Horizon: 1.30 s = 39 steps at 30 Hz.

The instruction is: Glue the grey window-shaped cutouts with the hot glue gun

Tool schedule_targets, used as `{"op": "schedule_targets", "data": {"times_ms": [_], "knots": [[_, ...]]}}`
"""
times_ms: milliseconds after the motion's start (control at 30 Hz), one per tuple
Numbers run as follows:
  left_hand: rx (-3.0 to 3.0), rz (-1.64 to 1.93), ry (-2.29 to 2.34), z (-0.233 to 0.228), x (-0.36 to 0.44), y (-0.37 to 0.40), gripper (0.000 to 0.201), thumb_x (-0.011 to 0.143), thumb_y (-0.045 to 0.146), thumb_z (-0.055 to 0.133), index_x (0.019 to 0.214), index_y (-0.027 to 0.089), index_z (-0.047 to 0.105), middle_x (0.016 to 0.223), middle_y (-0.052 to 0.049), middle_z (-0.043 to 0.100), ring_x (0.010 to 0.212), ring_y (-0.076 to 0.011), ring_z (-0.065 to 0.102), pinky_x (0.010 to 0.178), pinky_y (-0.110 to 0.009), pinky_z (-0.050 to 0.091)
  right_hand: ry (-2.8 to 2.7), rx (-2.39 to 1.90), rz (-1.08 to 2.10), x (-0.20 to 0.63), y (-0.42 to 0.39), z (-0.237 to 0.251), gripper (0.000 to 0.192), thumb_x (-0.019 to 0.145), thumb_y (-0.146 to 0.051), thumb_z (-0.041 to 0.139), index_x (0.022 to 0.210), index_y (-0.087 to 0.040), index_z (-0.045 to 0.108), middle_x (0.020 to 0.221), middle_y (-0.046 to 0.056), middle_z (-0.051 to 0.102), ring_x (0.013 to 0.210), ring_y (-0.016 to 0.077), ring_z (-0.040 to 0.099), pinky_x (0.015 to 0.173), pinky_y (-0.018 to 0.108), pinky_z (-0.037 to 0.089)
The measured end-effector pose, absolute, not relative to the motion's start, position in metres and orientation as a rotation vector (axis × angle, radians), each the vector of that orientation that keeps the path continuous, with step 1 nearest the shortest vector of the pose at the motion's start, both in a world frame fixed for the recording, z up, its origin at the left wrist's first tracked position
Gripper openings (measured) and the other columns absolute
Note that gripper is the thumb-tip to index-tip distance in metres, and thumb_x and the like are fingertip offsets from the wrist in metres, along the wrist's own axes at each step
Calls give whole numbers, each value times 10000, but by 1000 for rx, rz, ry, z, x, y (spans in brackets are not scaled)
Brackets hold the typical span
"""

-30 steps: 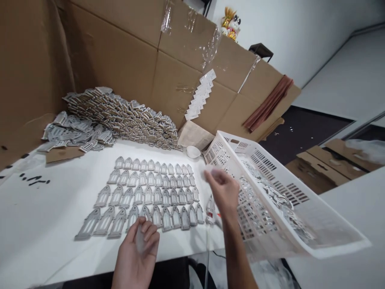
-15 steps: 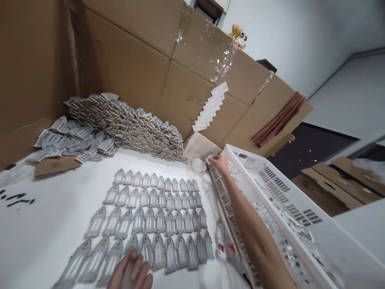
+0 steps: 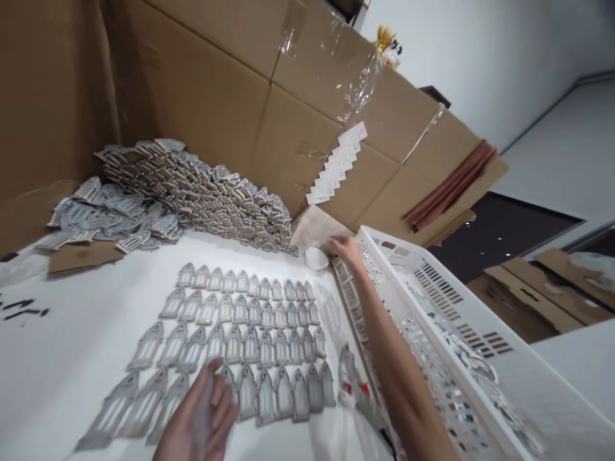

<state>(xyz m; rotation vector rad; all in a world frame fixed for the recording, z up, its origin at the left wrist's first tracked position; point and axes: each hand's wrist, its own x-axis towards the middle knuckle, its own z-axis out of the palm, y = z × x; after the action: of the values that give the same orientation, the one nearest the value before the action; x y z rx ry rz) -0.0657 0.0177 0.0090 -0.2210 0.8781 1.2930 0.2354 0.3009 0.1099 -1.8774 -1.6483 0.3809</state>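
Observation:
Over the front row of grey arched pieces [image 3: 264,397], my left hand [image 3: 204,410] is closed, fingers curled and thumb against the index finger; whatever may be in it cannot be made out. The pieces lie in several neat rows on the white table. My right hand [image 3: 348,251] reaches far forward, its fingers pinched together at the edge of a brown paper sheet [image 3: 319,229]. Just left of its fingers stands a small white bowl [image 3: 316,259]. What those fingertips hold, if anything, is too small to tell.
A large stack of similar pieces [image 3: 202,195] leans along the cardboard wall [image 3: 211,77], with a looser heap [image 3: 115,214] at its left. White plastic baskets [image 3: 432,358] holding parts line the right side. Red-and-grey tools [image 3: 353,384] lie beside them. Paper labels [image 3: 336,166] hang on the cardboard.
My left hand has moved slightly up over the front rows. My right hand has moved slightly up from beside the bowl to the brown paper's edge. The view has shifted a little.

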Motion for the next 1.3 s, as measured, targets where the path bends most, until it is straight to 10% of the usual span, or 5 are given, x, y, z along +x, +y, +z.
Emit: {"op": "schedule_targets", "data": {"times_ms": [433,1300], "knots": [[-26,1624,648,52,-62,-8,154,1055,136,567,926,152,650,788,13,510,641,-115,544,568,-216,532,-1753,-1274,1244,80,-15,72,254,1003,-467,737,928,-226,766,832,-16,768,741,156,696,611,242,475],[-35,1616,873,29,-34,-15,128,1047,149,583,999,163,701,851,-13,663,683,-109,669,639,-187,638,-1308,-1328,742,61,-32,7,298,1035,-431,674,871,-231,823,832,15,811,764,178,755,684,244,573]]}}
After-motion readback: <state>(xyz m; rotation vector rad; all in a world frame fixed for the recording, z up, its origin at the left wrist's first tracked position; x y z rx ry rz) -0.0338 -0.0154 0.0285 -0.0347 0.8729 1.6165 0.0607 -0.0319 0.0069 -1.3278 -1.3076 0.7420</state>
